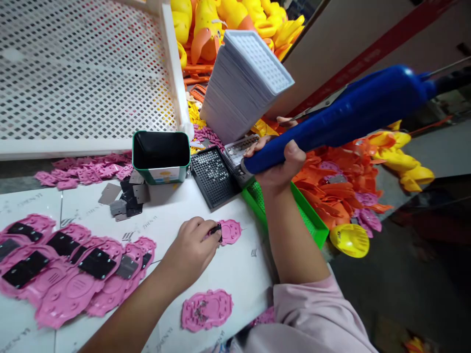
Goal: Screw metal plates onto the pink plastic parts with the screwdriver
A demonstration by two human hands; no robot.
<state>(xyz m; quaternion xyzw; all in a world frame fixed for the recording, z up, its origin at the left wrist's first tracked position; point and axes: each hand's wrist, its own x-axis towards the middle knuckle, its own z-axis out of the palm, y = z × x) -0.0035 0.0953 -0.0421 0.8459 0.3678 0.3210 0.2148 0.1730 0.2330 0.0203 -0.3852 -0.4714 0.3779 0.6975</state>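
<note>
My left hand is closed, its fingers pressing a small black plate onto a pink plastic piece that lies on the white table. My right hand is wrapped round a blue electric screwdriver, whose tip end points down and left towards the black perforated screw tray. Small shiny screws show in that tray; whether the tip touches one, I cannot tell. Nearer me lies another pink piece with small metal bits on it.
Several pink pieces with dark plates overlap on the left. Loose plates lie beside a green-rimmed container. White stacked trays, a green basket, orange parts and a large white crate stand around.
</note>
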